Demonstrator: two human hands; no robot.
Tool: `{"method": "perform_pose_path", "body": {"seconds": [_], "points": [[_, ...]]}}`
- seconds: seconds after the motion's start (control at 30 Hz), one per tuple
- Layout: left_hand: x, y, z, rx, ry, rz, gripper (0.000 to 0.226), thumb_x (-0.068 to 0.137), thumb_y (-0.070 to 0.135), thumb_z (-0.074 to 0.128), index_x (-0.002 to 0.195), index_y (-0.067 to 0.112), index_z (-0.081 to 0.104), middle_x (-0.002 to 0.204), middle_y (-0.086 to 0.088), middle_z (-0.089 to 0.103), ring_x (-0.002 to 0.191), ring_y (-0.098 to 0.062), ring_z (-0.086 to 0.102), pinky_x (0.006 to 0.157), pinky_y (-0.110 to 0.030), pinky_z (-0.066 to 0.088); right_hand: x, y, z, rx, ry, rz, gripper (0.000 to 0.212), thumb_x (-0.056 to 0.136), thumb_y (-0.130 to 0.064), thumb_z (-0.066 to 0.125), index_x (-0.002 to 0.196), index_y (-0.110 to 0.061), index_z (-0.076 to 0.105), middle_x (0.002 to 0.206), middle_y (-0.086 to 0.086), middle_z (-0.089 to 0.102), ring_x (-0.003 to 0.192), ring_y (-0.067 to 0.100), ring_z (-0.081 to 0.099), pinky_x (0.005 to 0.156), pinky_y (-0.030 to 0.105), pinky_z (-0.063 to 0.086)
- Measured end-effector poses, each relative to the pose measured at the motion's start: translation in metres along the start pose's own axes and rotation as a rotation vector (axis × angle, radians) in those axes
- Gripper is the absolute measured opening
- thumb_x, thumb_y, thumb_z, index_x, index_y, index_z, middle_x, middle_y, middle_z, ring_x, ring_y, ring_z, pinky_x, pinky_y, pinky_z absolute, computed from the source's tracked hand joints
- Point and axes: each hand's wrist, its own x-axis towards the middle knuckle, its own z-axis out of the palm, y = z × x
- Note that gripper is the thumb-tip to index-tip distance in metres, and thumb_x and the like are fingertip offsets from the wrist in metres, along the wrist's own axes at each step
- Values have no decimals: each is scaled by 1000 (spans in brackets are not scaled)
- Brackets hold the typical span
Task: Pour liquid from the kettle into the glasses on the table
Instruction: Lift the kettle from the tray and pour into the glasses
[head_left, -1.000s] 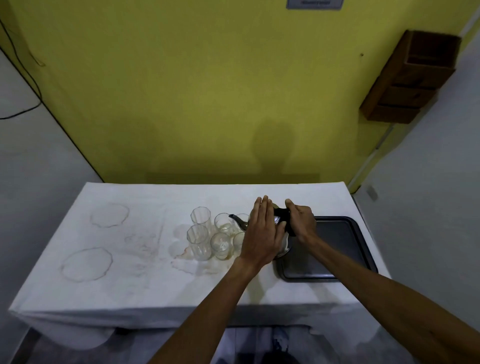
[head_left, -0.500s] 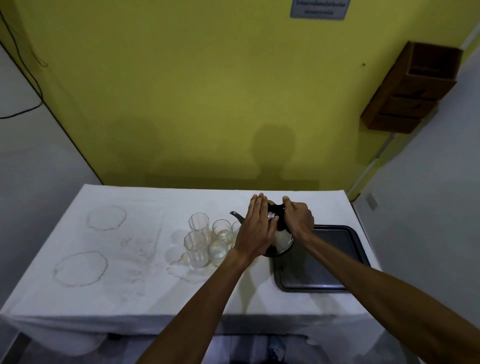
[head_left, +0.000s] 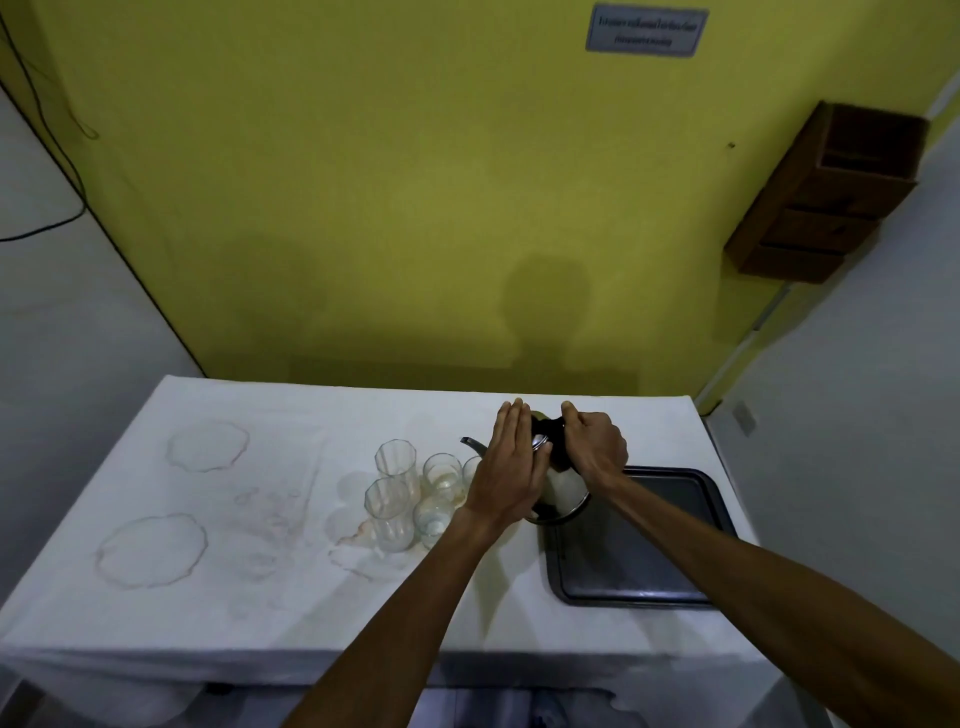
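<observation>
A metal kettle (head_left: 563, 491) with a black handle is lifted and tilted to the left, its thin spout (head_left: 471, 443) above the glasses. My right hand (head_left: 596, 449) is shut on the kettle's black handle. My left hand (head_left: 511, 467) lies flat, fingers straight, pressed against the kettle's lid and side. Several clear glasses stand in a cluster left of the kettle: two tall ones (head_left: 396, 462) (head_left: 388, 512) and shorter ones (head_left: 442, 473) (head_left: 432, 519). One more glass is partly hidden behind my left hand.
A dark tray (head_left: 675, 519) lies on the right side of the white-clothed table (head_left: 208, 571). Ring stains (head_left: 150, 551) mark the cloth at left, and a wet patch spreads near the glasses. A yellow wall stands behind, with a wooden box (head_left: 831, 192) mounted at right.
The kettle has risen off the tray's edge and tipped further left toward the glasses, both hands staying on it. The view has tilted up slightly.
</observation>
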Motion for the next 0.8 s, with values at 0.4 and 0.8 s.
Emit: {"method": "perform_pose_path", "body": {"seconds": [0.4,0.8], "points": [[4,-7,10,-40,1,-54,79,97,54,11,147,-5,26,157,-19,23,147,-27,13,120,-34,14,10,2,7,-41,-23,-19,53,96,-50,44,77,-9,71,86,15,71,86,35,64,69,33,38],[3,-11,13,-34,-2,-56,81,98,56,8,146,-7,26,156,-22,24,147,-30,15,120,-38,16,13,4,12,-57,-33,-36,53,96,-51,44,81,-9,73,89,16,72,88,36,65,70,33,39]]}}
